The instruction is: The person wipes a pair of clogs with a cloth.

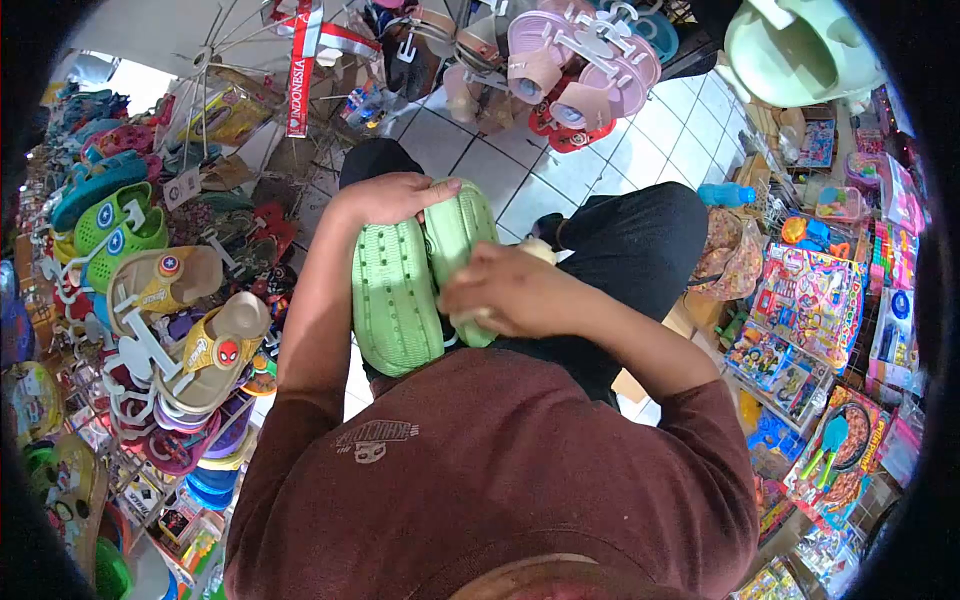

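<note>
A pair of light green shoes (395,295) rests on my lap, side by side, with the ridged, dotted surfaces facing up. My left hand (395,198) lies over the far end of the pair, its fingers wrapped round the shoes and the thumb on the right one. Closed and slightly blurred, my right hand (510,290) is against the right shoe near its lower half. Something pale (538,248) shows just beyond the right hand; I cannot make out what it is or whether the hand holds it.
Sandals hang on a rack (190,280) at the left. More pink sandals (583,60) hang ahead above the tiled floor (480,165). Packaged toys (810,300) line the right side. A green clog (800,55) hangs at the upper right.
</note>
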`<action>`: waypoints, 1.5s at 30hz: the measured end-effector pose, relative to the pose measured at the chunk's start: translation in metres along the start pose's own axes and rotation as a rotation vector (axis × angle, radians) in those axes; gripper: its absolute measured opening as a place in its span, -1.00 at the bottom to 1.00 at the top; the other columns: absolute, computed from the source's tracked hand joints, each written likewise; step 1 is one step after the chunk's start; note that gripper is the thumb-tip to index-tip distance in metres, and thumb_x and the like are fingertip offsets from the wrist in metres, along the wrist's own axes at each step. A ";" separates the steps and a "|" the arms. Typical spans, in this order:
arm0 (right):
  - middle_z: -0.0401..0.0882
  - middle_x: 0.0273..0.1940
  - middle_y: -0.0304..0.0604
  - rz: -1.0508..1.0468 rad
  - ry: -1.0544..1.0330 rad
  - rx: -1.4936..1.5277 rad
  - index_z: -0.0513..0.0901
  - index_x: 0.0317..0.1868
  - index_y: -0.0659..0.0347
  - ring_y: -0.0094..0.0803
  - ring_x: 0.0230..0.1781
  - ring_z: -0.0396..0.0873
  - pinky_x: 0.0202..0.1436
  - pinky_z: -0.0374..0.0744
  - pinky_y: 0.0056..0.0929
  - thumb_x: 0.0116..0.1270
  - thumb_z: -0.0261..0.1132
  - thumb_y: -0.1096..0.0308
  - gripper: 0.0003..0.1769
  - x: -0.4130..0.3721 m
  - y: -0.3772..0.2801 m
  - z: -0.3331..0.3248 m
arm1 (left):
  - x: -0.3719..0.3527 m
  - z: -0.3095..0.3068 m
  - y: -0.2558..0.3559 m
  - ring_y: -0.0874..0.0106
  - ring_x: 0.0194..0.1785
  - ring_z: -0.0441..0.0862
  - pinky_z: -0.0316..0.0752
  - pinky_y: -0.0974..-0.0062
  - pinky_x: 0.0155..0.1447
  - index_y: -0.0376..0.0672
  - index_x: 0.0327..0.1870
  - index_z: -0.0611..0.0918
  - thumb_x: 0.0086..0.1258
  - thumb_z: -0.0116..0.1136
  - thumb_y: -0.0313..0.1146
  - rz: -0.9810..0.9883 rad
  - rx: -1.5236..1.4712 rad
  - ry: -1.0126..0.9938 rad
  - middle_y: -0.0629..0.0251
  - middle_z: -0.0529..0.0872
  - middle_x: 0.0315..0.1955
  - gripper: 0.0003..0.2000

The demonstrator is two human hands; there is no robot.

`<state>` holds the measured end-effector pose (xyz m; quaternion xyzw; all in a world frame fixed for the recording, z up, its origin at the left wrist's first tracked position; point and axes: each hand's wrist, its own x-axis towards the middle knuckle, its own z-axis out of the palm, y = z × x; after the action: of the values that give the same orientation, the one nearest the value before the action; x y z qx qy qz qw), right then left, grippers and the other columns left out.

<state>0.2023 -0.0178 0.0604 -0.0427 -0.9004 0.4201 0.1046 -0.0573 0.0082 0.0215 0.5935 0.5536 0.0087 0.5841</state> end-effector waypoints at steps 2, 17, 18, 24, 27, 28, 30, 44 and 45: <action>0.68 -0.01 -0.33 -0.038 -0.040 0.097 0.72 -0.04 0.05 -0.20 -0.04 0.54 0.15 0.54 -0.26 0.10 0.40 0.44 -0.65 -0.001 -0.005 -0.008 | -0.001 0.000 -0.001 0.22 -0.12 0.68 0.55 0.28 0.09 -0.34 0.07 0.72 0.53 -0.27 0.47 0.011 -0.032 0.028 0.01 0.77 -0.18 -0.12; 0.59 -0.01 -0.36 -0.037 -0.098 -0.159 0.68 -0.06 0.03 -0.24 0.01 0.51 0.10 0.55 -0.22 0.05 0.47 0.32 -0.62 0.015 -0.006 -0.002 | 0.005 -0.014 -0.011 0.43 -0.06 0.65 0.49 0.43 0.17 -0.32 0.02 0.74 0.62 -0.07 0.23 -0.044 -0.235 -0.153 0.20 0.78 -0.13 -0.35; 0.59 -0.02 -0.38 -0.045 -0.096 -0.162 0.69 -0.06 0.01 -0.25 0.00 0.51 0.09 0.56 -0.22 0.04 0.47 0.32 -0.62 0.014 -0.015 -0.005 | 0.002 -0.013 -0.007 0.43 -0.09 0.65 0.50 0.43 0.15 -0.31 -0.02 0.75 0.62 -0.07 0.23 -0.051 -0.260 -0.140 0.22 0.79 -0.17 -0.35; 0.62 -0.04 -0.44 -0.066 0.112 -0.258 0.73 -0.08 -0.05 -0.25 -0.05 0.50 0.03 0.57 -0.26 0.01 0.50 0.35 -0.62 0.027 0.008 -0.022 | -0.007 -0.004 -0.006 0.47 -0.21 0.63 0.51 0.47 0.02 -0.30 -0.13 0.76 0.59 -0.19 0.36 -0.028 -0.410 0.152 0.27 0.79 -0.29 -0.24; 0.63 -0.06 -0.44 0.006 0.182 -0.363 0.74 -0.10 -0.04 -0.24 -0.06 0.50 0.02 0.57 -0.26 0.02 0.50 0.32 -0.64 0.037 0.009 -0.028 | -0.011 -0.008 -0.007 0.46 -0.21 0.64 0.51 0.49 0.03 -0.34 -0.13 0.75 0.52 -0.45 0.50 -0.055 -0.706 0.063 0.24 0.79 -0.27 -0.05; 0.63 -0.07 -0.43 0.026 0.218 -0.411 0.74 -0.12 -0.03 -0.24 -0.06 0.50 0.02 0.57 -0.26 0.03 0.49 0.32 -0.66 0.041 0.008 -0.028 | -0.014 -0.008 -0.002 0.46 -0.21 0.65 0.52 0.49 0.04 -0.35 -0.14 0.74 0.49 -0.54 0.55 -0.065 -0.808 0.018 0.23 0.79 -0.27 0.02; 0.63 -0.09 -0.43 0.074 0.300 -0.496 0.74 -0.15 -0.02 -0.25 -0.07 0.50 0.02 0.57 -0.25 0.04 0.48 0.30 -0.70 0.048 0.011 -0.028 | -0.025 -0.002 0.022 0.45 -0.25 0.64 0.53 0.47 -0.04 -0.34 -0.22 0.73 0.39 -0.70 0.63 -0.042 -0.844 0.089 0.21 0.77 -0.33 0.11; 0.63 -0.20 -0.41 0.016 0.203 -0.654 0.73 -0.35 0.02 -0.34 -0.07 0.52 0.00 0.49 -0.27 0.04 0.38 0.29 -0.87 0.050 0.018 -0.053 | 0.003 -0.005 -0.012 0.41 -0.06 0.70 0.50 0.41 0.19 -0.48 0.10 0.70 0.42 -0.72 0.59 0.054 -0.722 -0.011 0.10 0.82 -0.07 0.17; 0.63 -0.20 -0.40 0.013 0.119 -0.649 0.74 -0.35 0.01 -0.34 -0.06 0.52 0.00 0.51 -0.26 0.05 0.38 0.30 -0.88 0.051 0.014 -0.049 | 0.008 -0.002 -0.009 0.41 -0.07 0.70 0.50 0.42 0.17 -0.47 0.05 0.72 0.43 -0.73 0.59 0.030 -0.751 0.024 0.11 0.82 -0.10 0.17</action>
<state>0.1631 0.0363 0.0887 -0.1040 -0.9793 0.1087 0.1355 -0.0618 0.0123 0.0105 0.3459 0.5096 0.2267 0.7545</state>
